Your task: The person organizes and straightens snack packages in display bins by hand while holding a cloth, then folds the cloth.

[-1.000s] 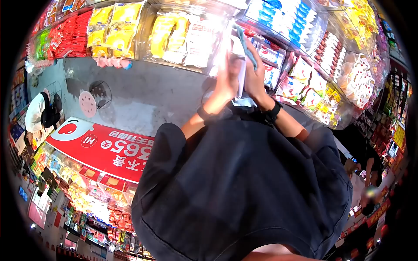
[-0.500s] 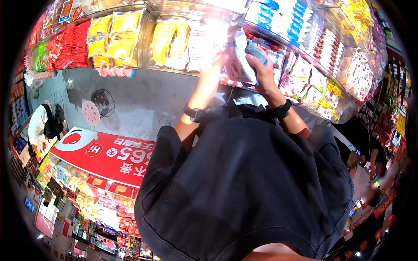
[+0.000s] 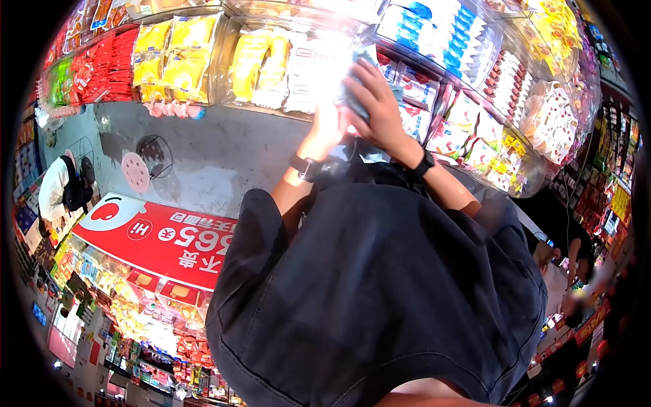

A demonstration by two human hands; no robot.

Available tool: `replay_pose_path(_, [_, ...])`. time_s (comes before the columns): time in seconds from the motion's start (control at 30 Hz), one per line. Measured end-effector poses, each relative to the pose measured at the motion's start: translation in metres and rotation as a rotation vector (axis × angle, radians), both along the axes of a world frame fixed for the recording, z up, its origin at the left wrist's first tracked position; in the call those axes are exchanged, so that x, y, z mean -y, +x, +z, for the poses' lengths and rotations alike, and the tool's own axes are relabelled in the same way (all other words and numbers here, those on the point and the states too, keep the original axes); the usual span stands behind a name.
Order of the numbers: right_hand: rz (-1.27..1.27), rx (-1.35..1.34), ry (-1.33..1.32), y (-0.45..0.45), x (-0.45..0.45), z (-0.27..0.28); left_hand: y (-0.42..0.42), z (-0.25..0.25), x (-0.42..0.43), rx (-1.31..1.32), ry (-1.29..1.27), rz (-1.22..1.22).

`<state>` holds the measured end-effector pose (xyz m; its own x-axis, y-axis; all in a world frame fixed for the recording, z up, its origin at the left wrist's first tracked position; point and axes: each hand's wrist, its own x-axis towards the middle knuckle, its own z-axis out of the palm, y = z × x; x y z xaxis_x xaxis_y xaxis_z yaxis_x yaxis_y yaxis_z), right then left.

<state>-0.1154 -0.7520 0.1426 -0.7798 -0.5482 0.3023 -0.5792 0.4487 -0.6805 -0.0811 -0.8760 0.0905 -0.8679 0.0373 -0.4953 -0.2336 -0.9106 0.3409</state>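
Right hand grips grey-blue cloth, likely light, soft, best bunched in palm; left hand overexposed, can't tell its grip

A grey-blue cloth lies bunched in the right grip.

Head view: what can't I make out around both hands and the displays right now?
All in the head view:
- Left hand: its fingers are washed out by glare; what they touch is unclear.
- Grey-blue cloth: partly covered by the right hand; whatever lies beneath is hidden.
- Red sign: one end is hidden behind the dark sleeve.
- Far-right shelves: cut off by the lens's black border; labels too small.
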Motion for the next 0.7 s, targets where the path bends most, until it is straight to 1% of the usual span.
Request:
replay_pose_path(0.03, [-0.001, -0.055, 0.029, 0.001, 0.001, -0.011, 0.001, 0.004, -0.005, 0.031, 0.03, 0.025])
replay_pose_path(0.07, [-0.001, -0.11, 0.057, -0.001, 0.0, -0.02, 0.002, 0.008, -0.008, 0.013, -0.018, 0.012])
replay_pose_path(0.17, [-0.114, 0.074, -0.049, -0.015, -0.008, -0.034, 0.007, 0.006, -0.016, -0.033, -0.247, 0.034])
replay_pose_path(0.2, [-0.131, 0.132, -0.079, -0.012, -0.01, -0.03, 0.008, 0.029, -0.022, -0.094, -0.397, 0.058])
replay_pose_path(0.3, [-0.189, 0.298, -0.19, 0.0, -0.015, -0.015, 0.012, 0.003, -0.036, -0.081, -0.431, 0.067])
replay_pose_path(0.33, [-0.138, 0.177, -0.145, 0.007, -0.02, -0.023, 0.008, 0.026, -0.039, -0.042, -0.373, 0.078])
replay_pose_path(0.37, [-0.145, 0.294, -0.182, 0.022, -0.026, -0.025, 0.007, 0.02, -0.042, -0.056, -0.37, 0.07])
replay_pose_path(0.43, [-0.116, 0.192, -0.16, 0.027, -0.038, -0.036, 0.011, -0.004, -0.051, -0.085, -0.36, 0.044])
replay_pose_path(0.47, [-0.139, 0.21, -0.202, 0.024, -0.045, -0.04, 0.012, -0.013, -0.058, -0.071, -0.367, 0.071])
replay_pose_path(0.53, [-0.199, 0.254, -0.29, 0.011, -0.061, -0.053, 0.019, -0.019, -0.066, -0.067, -0.608, -0.05])
replay_pose_path(0.57, [-0.2, 0.382, -0.339, 0.006, -0.072, -0.063, 0.025, -0.02, -0.071, -0.066, -0.725, -0.116])
replay_pose_path(0.6, [-0.198, 0.51, -0.388, 0.001, -0.087, -0.076, 0.02, -0.001, -0.076, 0.006, -0.803, -0.16])
replay_pose_path(0.63, [-0.192, 0.638, -0.438, -0.002, -0.104, -0.09, 0.021, 0.0, -0.068, 0.201, -0.813, -0.387])
replay_pose_path(0.67, [-0.225, 0.584, -0.494, -0.004, -0.121, -0.111, 0.018, -0.004, -0.064, 0.204, -0.89, -0.339])
replay_pose_path(0.7, [-0.293, 0.622, -0.519, -0.006, -0.139, -0.116, 0.015, -0.011, -0.059, 0.208, -0.967, -0.289])
